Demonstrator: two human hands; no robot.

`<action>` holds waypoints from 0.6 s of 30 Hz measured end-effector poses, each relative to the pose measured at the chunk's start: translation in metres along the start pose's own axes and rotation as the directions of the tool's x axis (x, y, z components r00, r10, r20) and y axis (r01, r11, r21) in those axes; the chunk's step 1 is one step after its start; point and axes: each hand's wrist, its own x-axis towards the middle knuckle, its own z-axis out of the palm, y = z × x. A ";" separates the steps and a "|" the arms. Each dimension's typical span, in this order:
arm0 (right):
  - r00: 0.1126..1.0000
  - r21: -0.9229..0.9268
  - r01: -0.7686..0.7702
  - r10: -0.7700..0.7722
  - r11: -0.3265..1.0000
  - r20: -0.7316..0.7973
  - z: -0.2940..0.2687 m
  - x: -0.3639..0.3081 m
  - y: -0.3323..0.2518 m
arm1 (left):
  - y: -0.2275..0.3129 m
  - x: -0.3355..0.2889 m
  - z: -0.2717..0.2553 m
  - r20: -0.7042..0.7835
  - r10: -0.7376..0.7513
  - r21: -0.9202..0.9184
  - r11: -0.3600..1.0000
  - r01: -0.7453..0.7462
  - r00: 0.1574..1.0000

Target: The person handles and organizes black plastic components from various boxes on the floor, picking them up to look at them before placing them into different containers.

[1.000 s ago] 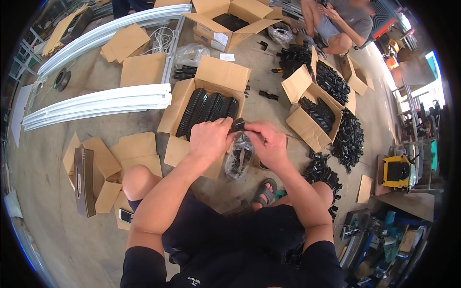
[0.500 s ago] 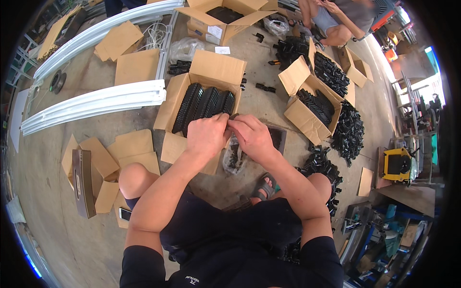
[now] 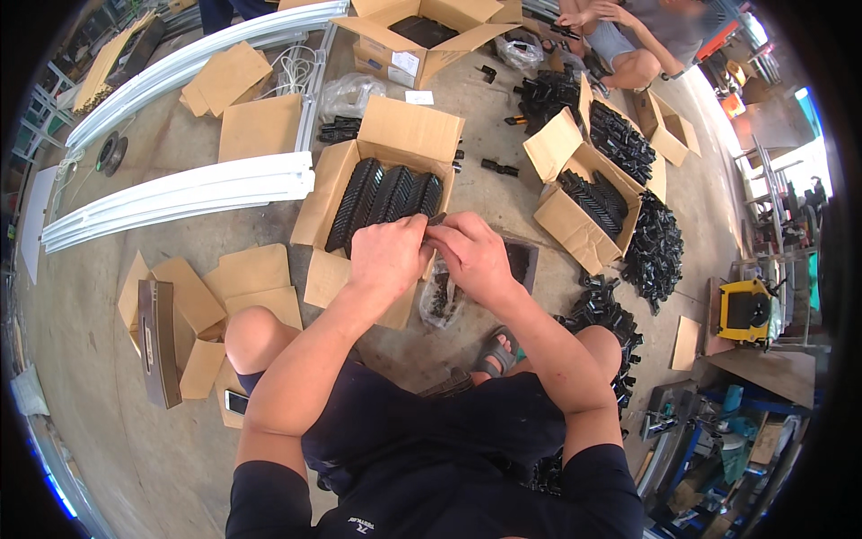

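My left hand point(image 3: 388, 256) and my right hand point(image 3: 473, 256) meet in front of me, fingers pinched together. Between the fingertips is a small dark part point(image 3: 436, 219), mostly covered, so its kind cannot be made out. Just beyond my hands stands an open cardboard box point(image 3: 316, 202) with black ribbed parts point(image 3: 386, 193) packed in rows. Below my hands lies a clear plastic bag point(image 3: 440, 310) of small dark pieces. Partly behind my right hand is a dark open tray point(image 3: 532, 267).
Another open carton point(image 3: 570, 235) at the right holds black parts, with heaps of loose black parts point(image 3: 654, 247) around it. White metal rails point(image 3: 180, 199) lie at the left. A phone point(image 3: 235, 402) rests by my left knee. At the far right another person point(image 3: 642, 40) sits handling something black.
My hands stay together over the box's near edge, with only slight finger movement. The view has shifted a little. The other person's hands have moved, and a black part now shows there.
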 end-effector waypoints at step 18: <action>0.919 0.151 -0.391 0.394 0.908 0.014 -0.025 0.020 -0.019 | -0.002 -0.003 0.002 -0.047 0.002 -0.106 0.994 -0.007 0.999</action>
